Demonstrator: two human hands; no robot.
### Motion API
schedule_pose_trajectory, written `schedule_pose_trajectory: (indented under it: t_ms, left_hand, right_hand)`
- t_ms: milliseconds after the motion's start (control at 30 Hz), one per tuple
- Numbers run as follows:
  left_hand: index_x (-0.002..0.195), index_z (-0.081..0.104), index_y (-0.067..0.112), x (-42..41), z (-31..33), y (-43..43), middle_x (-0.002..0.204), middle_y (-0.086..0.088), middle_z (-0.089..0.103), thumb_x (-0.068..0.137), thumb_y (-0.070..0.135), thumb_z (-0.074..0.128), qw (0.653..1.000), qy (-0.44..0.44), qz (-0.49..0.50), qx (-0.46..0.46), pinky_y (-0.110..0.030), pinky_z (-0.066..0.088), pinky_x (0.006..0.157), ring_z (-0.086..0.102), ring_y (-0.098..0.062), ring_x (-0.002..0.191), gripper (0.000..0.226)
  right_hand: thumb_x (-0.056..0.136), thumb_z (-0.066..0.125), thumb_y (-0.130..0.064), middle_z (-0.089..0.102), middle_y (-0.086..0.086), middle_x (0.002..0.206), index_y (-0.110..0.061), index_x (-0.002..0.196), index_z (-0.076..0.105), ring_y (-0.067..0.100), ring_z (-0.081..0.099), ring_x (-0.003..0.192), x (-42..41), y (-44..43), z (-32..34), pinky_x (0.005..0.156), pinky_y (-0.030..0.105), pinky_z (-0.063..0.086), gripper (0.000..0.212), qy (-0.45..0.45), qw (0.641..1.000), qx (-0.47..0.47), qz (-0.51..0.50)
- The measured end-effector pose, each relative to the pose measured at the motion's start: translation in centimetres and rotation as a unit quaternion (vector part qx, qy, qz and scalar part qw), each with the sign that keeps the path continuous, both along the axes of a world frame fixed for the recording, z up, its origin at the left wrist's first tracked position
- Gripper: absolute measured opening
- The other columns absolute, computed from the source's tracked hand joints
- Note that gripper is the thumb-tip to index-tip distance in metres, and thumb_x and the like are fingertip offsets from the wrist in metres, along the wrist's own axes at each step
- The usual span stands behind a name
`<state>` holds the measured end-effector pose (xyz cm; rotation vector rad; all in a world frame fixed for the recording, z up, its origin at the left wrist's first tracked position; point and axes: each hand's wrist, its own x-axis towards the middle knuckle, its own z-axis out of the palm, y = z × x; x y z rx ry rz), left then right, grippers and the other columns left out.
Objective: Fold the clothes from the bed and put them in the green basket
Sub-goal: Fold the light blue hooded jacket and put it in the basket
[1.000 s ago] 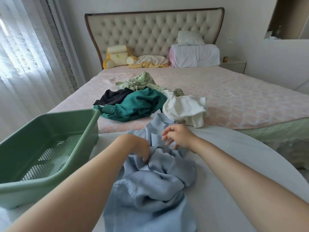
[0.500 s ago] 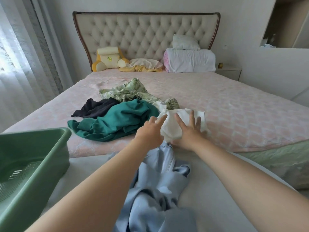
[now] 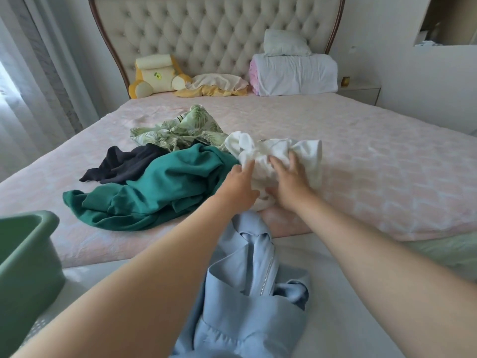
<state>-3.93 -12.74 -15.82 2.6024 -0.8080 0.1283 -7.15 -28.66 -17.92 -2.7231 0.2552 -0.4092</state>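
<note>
A crumpled white garment (image 3: 307,153) lies on the pink bed (image 3: 374,164). My left hand (image 3: 238,184) touches its left side with straight fingers. My right hand (image 3: 289,182) lies spread on its middle, fingers slightly bent. Left of it are a teal garment (image 3: 165,187), a dark navy one (image 3: 124,164) and a green leaf-print one (image 3: 178,130). A light blue zip garment (image 3: 247,293) lies crumpled on the white surface (image 3: 348,293) under my arms. The green basket (image 3: 28,259) is at the lower left edge.
A tufted headboard (image 3: 214,34) closes the far end, with a yellow cushion (image 3: 154,76), a folded white duvet (image 3: 294,73) and pillows in front of it. Curtains (image 3: 38,86) hang on the left. A nightstand (image 3: 361,91) and a white wall are on the right.
Both hands left the light blue garment and reached forward onto the white garment on the bed. The view moved forward, so the basket slid to the left edge.
</note>
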Motion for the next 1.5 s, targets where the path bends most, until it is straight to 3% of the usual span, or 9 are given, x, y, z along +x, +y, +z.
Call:
schedule_pose_trajectory:
  t_ms: [133, 367, 567, 833, 1000, 1167, 1267, 1367, 1500]
  left_hand:
    - [0.156, 0.017, 0.025, -1.6, -0.8, 1.7, 0.157, -0.009, 0.018, 0.092, 0.017, 0.059, 0.995, -0.009, -0.024, 0.098, -0.039, 0.031, 0.111, 0.021, -0.032, 0.140, 0.077]
    - [0.153, 0.027, 0.026, -7.9, -0.3, 6.6, 0.153, -0.004, 0.026, 0.094, 0.020, 0.056, 0.995, 0.029, -0.007, 0.095, -0.042, 0.034, 0.111, 0.027, -0.029, 0.138, 0.066]
    - [0.130, 0.051, 0.024, -15.8, 0.6, 13.3, 0.129, -0.001, 0.045, 0.092, 0.024, 0.057, 0.994, 0.054, 0.034, 0.089, -0.035, 0.042, 0.095, 0.050, -0.024, 0.117, 0.038]
    - [0.100, 0.051, 0.018, -25.8, -1.5, 20.6, 0.100, 0.005, 0.055, 0.093, 0.022, 0.050, 0.998, 0.049, 0.043, 0.011, -0.039, 0.044, 0.090, 0.055, -0.025, 0.103, 0.008]
    - [0.131, 0.042, 0.041, -30.6, -1.0, 24.0, 0.131, 0.012, 0.046, 0.079, 0.065, 0.062, 0.986, 0.162, 0.015, 0.026, -0.033, 0.041, 0.103, 0.050, -0.011, 0.118, 0.060]
    - [0.146, 0.021, 0.048, -33.6, -1.7, 26.4, 0.151, 0.016, 0.024, 0.067, 0.076, 0.069, 0.986, 0.150, -0.005, 0.078, -0.034, 0.034, 0.110, 0.030, -0.011, 0.137, 0.097]
    - [0.139, 0.038, 0.045, -33.3, -1.4, 27.3, 0.139, 0.009, 0.035, 0.063, 0.063, 0.080, 0.967, 0.191, 0.012, 0.170, -0.038, 0.039, 0.108, 0.038, -0.018, 0.129, 0.089]
    - [0.130, 0.060, 0.032, -32.0, -1.2, 27.3, 0.128, -0.001, 0.053, 0.080, 0.028, 0.073, 0.964, 0.155, 0.034, 0.211, -0.031, 0.046, 0.096, 0.055, -0.026, 0.115, 0.052]
    - [0.122, 0.066, 0.021, -30.5, -1.9, 28.4, 0.122, -0.007, 0.058, 0.092, 0.015, 0.056, 0.950, 0.065, 0.168, 0.254, -0.034, 0.050, 0.088, 0.061, -0.030, 0.109, 0.031]
  right_hand:
    - [0.100, 0.055, -0.034, -0.038, 0.003, 0.159, -0.048, 0.156, -0.005, 0.035, -0.013, 0.153, -1.6, 1.0, -1.2, 0.123, 0.057, 0.009, 0.084, 0.213, 0.977, 0.009, 0.008]
    - [0.096, 0.052, -0.021, 0.011, 0.006, 0.167, -0.032, 0.154, 0.032, 0.027, 0.017, 0.152, -8.4, 5.7, 0.6, 0.121, 0.043, 0.023, 0.063, 0.087, 0.993, 0.019, 0.079]
    - [0.098, 0.052, -0.028, 0.061, -0.005, 0.135, -0.031, 0.132, 0.061, 0.017, 0.057, 0.120, -18.2, 12.5, 2.3, 0.100, 0.031, 0.045, 0.035, 0.135, 0.971, 0.089, 0.178]
    - [0.085, 0.063, -0.054, 0.045, 0.001, 0.148, -0.045, 0.155, 0.021, 0.024, 0.042, 0.138, -27.7, 16.9, 1.9, 0.113, 0.040, 0.033, 0.082, 0.227, 0.948, 0.031, 0.219]
    - [0.094, 0.051, -0.036, 0.054, 0.004, 0.127, -0.039, 0.133, 0.053, 0.028, 0.048, 0.126, -30.0, 17.0, 0.8, 0.103, 0.042, 0.035, 0.039, 0.166, 0.968, -0.130, 0.137]
    - [0.089, 0.055, -0.022, 0.038, 0.010, 0.142, -0.024, 0.130, 0.049, 0.032, 0.035, 0.131, -31.1, 16.8, 1.4, 0.107, 0.044, 0.033, 0.041, 0.086, 0.957, -0.276, 0.037]
    - [0.085, 0.064, -0.020, 0.045, 0.005, 0.143, -0.024, 0.133, 0.059, 0.029, 0.044, 0.130, -32.1, 18.2, 2.1, 0.107, 0.042, 0.037, 0.049, -0.027, 0.972, -0.142, 0.184]
    - [0.089, 0.065, -0.029, 0.058, -0.010, 0.131, -0.032, 0.127, 0.064, 0.014, 0.057, 0.117, -33.9, 20.0, 2.0, 0.103, 0.036, 0.045, 0.038, 0.060, 0.964, 0.030, 0.258]
    - [0.092, 0.060, -0.055, 0.022, -0.007, 0.164, -0.037, 0.156, 0.029, 0.016, 0.018, 0.151, -35.9, 20.0, 1.0, 0.123, 0.034, 0.016, 0.073, 0.198, 0.949, -0.057, 0.239]
